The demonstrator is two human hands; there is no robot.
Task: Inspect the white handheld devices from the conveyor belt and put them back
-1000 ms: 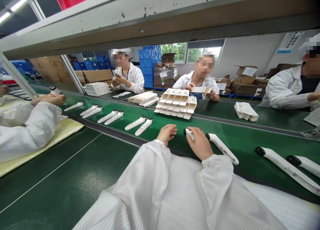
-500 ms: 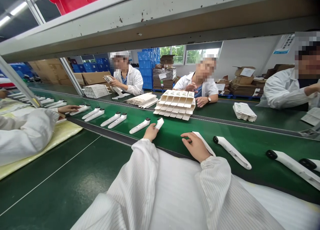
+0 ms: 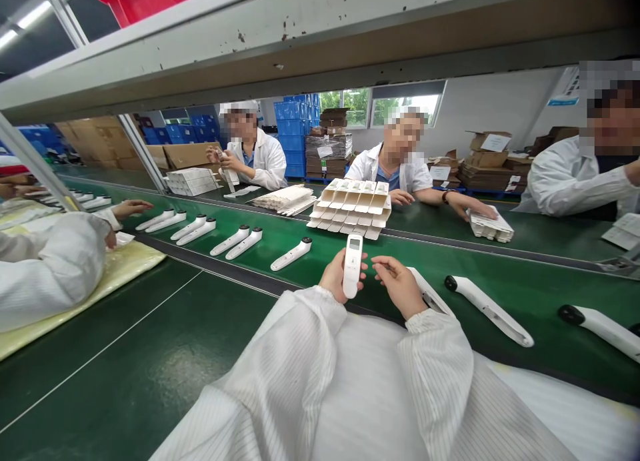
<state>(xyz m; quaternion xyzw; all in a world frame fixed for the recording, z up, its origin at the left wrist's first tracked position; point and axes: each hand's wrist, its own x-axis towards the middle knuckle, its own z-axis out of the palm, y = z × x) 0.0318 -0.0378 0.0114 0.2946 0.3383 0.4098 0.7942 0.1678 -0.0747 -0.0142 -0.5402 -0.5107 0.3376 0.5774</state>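
Observation:
My left hand grips a white handheld thermometer and holds it upright, its small screen facing me. My right hand hovers just right of it with fingers loosely curled and pointing toward the device, holding nothing. Under my right wrist another white thermometer lies on the green conveyor belt. More thermometers lie on the belt to the left and to the right.
A stack of folded white cartons sits across the belt. Three people in white coats work on the far side; one reaches to a pile of leaflets. A co-worker's sleeve rests on a yellow mat at left. A shelf hangs overhead.
My left hand picked a thermometer off the belt and raised it upright. My right hand left the unit it touched and moved toward the raised one. The belt carried the other units rightward.

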